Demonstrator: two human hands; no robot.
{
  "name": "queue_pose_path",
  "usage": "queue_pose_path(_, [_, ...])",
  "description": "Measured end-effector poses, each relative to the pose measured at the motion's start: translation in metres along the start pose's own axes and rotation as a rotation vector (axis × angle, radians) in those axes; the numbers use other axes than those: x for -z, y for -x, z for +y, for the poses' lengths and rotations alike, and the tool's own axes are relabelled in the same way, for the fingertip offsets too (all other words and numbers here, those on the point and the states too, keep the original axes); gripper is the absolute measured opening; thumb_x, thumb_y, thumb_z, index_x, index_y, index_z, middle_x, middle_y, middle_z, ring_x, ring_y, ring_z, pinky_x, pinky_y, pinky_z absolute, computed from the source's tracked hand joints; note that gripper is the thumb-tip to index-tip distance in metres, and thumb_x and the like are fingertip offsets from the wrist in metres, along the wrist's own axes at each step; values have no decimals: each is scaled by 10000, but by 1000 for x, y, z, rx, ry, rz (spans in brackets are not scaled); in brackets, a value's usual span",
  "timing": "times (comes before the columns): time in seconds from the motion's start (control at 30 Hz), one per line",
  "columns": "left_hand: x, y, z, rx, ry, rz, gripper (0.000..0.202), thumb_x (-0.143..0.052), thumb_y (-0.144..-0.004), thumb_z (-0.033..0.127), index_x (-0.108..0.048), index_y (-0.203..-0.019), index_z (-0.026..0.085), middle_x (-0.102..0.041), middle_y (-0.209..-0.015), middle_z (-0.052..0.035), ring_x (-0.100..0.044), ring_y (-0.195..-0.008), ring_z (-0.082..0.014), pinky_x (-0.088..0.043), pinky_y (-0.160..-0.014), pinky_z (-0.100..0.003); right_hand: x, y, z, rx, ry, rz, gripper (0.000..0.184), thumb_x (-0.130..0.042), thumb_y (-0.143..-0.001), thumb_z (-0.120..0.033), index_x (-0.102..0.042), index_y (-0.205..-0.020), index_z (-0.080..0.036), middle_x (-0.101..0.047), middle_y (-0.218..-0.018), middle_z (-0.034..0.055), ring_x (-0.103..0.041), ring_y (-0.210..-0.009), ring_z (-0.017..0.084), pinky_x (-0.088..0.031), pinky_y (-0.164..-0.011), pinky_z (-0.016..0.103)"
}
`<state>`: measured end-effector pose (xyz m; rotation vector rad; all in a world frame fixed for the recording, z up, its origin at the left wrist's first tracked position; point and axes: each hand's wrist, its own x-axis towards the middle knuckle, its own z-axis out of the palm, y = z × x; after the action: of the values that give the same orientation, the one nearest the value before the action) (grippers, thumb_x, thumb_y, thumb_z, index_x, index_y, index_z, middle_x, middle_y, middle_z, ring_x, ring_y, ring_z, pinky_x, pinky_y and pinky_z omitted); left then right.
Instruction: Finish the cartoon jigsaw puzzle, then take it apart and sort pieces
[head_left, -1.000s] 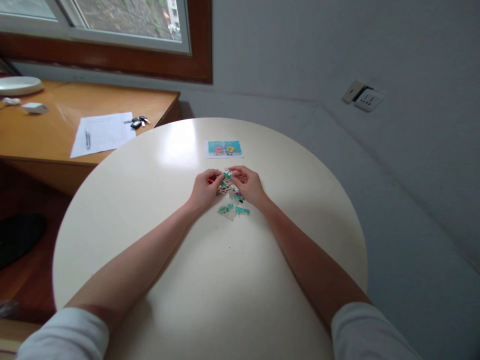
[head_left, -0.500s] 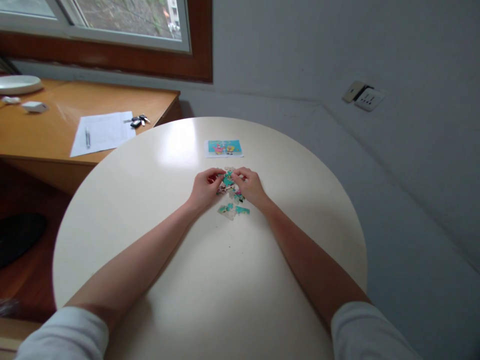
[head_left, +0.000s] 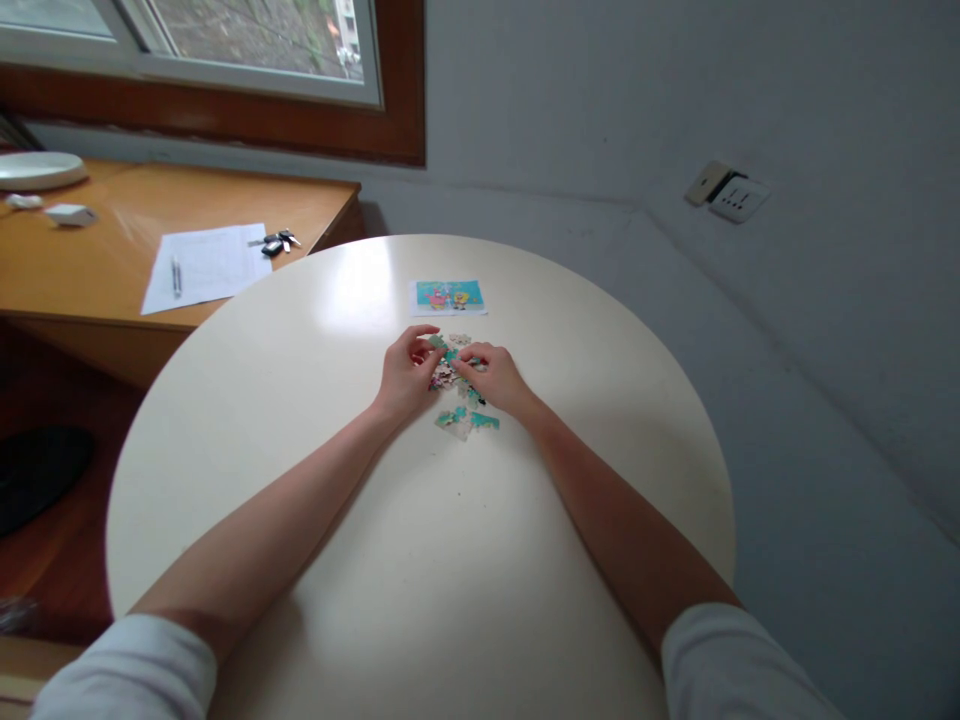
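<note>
Over a small pile of jigsaw puzzle pieces (head_left: 444, 377) my two hands are close together. Between the thumb and fingers of my left hand (head_left: 405, 373) is a pale green puzzle piece (head_left: 436, 342). My right hand (head_left: 495, 376) pinches at a teal puzzle piece (head_left: 451, 356), its fingertips just right of the left hand's. Part of the pile is hidden under the hands. Nearer to me lie a few teal and pale joined pieces (head_left: 459, 418). Beyond the pile, a picture card (head_left: 450, 297) with pink and yellow cartoon figures lies flat.
The round white table (head_left: 420, 560) carries all of this. To the left stands a wooden desk (head_left: 112, 270) with a paper sheet (head_left: 206, 265), a pen (head_left: 176, 277) and keys (head_left: 275, 242). A wall with a socket (head_left: 739, 199) rises at the right.
My left hand has shifted slightly left with its fingers raised, and a pale green piece now shows in it. My right hand has moved a little left and down.
</note>
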<state>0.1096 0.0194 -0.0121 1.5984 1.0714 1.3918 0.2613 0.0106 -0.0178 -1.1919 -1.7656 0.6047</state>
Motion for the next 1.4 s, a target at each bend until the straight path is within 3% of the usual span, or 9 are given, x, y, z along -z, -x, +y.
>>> queue_pose_path(0.17, [0, -1, -4, 1, -51, 25, 151, -631, -685, 219, -584, -819, 168, -584, -616, 22, -531, -576, -107, -412, -571, -234, 1, 1, -3, 40, -10, -19, 264, -601, -762, -426, -598, -627, -199, -631, -690, 19, -553, -724, 167, -421, -690, 293])
queue_pose_path(0.3, [0, -1, -4, -5, -57, 33, 119, -628, -691, 248, -597, -762, 158, -569, -606, 21, -518, -576, -104, -402, -567, -235, 1, 1, -2, 19, 4, 25, 374, -554, -781, -478, -528, -540, -193, -555, -576, 4, -503, -631, 151, -396, -634, 286])
queue_pose_path(0.47, [-1, 0, -3, 9, -14, 17, 160, -610, -720, 316, -608, -732, 156, -567, -592, 13, -500, -551, -99, -388, -537, -231, 0, 0, 0, -18, 23, 65, 465, -488, -808, -535, -471, -490, -196, -495, -519, -6, -451, -570, 132, -367, -589, 275])
queue_pose_path(0.63, [-1, 0, -5, 47, 29, -9, 216, -621, -710, 378, -614, -770, 170, -523, -519, 35, -434, -461, -87, -341, -460, -221, 1, 1, -2, -17, 29, 60, 443, -496, -806, -512, -462, -498, -196, -478, -517, -13, -433, -558, 126, -360, -577, 269])
queue_pose_path(0.8, [-2, 1, -3, 17, 18, -57, 222, -597, -724, 370, -634, -790, 162, -530, -527, 27, -444, -480, -93, -347, -474, -226, 0, 2, -4, -14, -36, 38, 234, -563, -773, -419, -598, -717, -195, -585, -668, -6, -514, -642, 131, -391, -619, 260])
queue_pose_path(0.9, [-2, 3, 1, -23, -34, -106, 198, -593, -729, 342, -634, -791, 160, -541, -546, 22, -455, -502, -94, -370, -507, -228, -1, 1, -3, -27, -91, 50, 237, -592, -749, -405, -623, -869, -204, -613, -733, -1, -536, -665, 133, -401, -621, 255])
queue_pose_path(1.1, [-4, 7, 5, -35, -40, -151, 233, -618, -730, 310, -586, -917, 176, -552, -589, 25, -477, -517, -91, -376, -505, -213, -1, 0, -1, -24, -50, 60, 259, -545, -780, -415, -587, -663, -187, -597, -661, 4, -516, -636, 132, -399, -625, 267])
queue_pose_path(1.23, [-4, 7, 5, -28, -72, -178, 266, -640, -717, 273, -571, -959, 186, -597, -655, 8, -515, -563, -96, -393, -532, -211, 0, 0, -1, -50, -54, 80, 303, -539, -782, -447, -566, -632, -185, -578, -628, -3, -497, -603, 122, -397, -601, 260])
queue_pose_path(1.4, [-3, 8, 6, -50, -67, -169, 227, -619, -726, 239, -568, -940, 182, -554, -592, 36, -502, -541, -92, -394, -544, -215, -1, 1, -2, -88, -59, 112, 323, -551, -762, -476, -550, -621, -185, -563, -597, -15, -454, -545, 108, -369, -545, 249])
